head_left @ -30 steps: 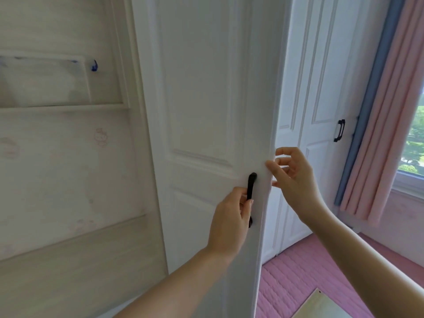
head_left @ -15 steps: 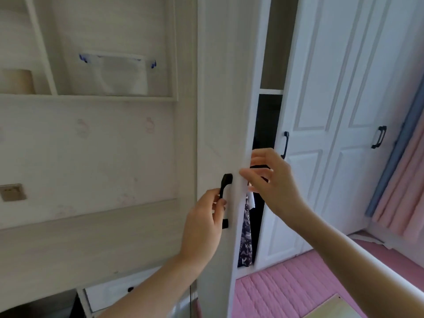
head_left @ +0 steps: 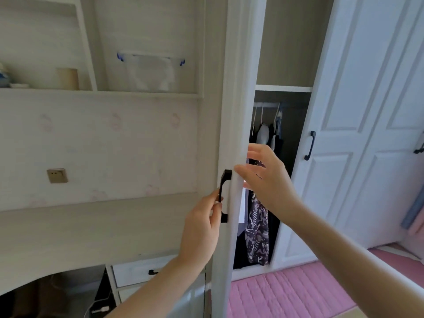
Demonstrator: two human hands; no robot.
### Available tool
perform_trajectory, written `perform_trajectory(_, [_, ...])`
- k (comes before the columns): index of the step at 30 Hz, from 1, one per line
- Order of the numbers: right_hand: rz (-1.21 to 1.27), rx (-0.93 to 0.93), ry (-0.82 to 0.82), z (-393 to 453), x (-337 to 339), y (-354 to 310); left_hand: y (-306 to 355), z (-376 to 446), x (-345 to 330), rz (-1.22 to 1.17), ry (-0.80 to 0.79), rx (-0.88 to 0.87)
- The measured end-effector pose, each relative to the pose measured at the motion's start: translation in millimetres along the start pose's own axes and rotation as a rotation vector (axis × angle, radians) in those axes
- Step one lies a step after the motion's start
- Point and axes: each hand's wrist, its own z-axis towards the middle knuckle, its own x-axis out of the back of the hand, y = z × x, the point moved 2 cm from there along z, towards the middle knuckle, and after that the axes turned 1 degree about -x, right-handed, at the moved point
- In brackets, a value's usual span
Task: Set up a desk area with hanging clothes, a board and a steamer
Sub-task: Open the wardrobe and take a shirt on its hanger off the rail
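Note:
A white wardrobe door (head_left: 238, 92) stands swung open, seen nearly edge-on. My left hand (head_left: 202, 228) grips its black handle (head_left: 223, 195) with the fingers hooked behind the bar. Fingers spread, my right hand (head_left: 267, 180) touches the door's free edge from the inner side. Inside the wardrobe, hanging clothes (head_left: 263, 138) show on a rail: white and dark garments on hangers, and lower down a dark patterned garment (head_left: 257, 228). I see no board or steamer.
To the left are a built-in desk with a shelf (head_left: 98, 91) holding a clear plastic box (head_left: 150, 73), a wall socket (head_left: 57, 175) and drawers (head_left: 140, 270) below. Shut white wardrobe doors (head_left: 371, 125) stand at right. A pink quilted mat (head_left: 286, 292) covers the floor.
The door has swung wide open toward me, and the wardrobe's inside with the hanging clothes has come into sight. My left hand stays on the handle, my right on the door's edge.

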Motion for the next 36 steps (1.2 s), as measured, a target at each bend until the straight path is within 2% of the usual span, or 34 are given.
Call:
perform_trajectory(10, [0.049, -0.007, -0.058, -1, 4, 5, 15, 1, -3, 0.085, 0.036, 0.086])
perform_trajectory(14, [0.046, -0.014, -0.086, 0, 11, 4, 29, -9, -1, 0.120, 0.127, 0.102])
perform_trajectory(18, [-0.107, 0.045, -0.113, -8, 33, 7, 54, -13, 1, 0.098, 0.246, 0.014])
perform_trajectory(22, [-0.255, 0.103, -0.125, -18, 59, 15, 82, -17, -6, 0.205, 0.306, -0.166])
perform_trajectory(27, [-0.456, 0.155, -0.110, -23, 94, 37, 109, -16, -36, 0.357, 0.213, -0.335])
perform_trajectory(30, [-0.602, 0.205, -0.097, -18, 116, 53, 112, -9, -63, 0.405, 0.143, -0.344])
perform_trajectory(36, [-0.859, 0.193, -0.109, -5, 151, 90, 84, 20, -115, 0.498, 0.071, -0.312])
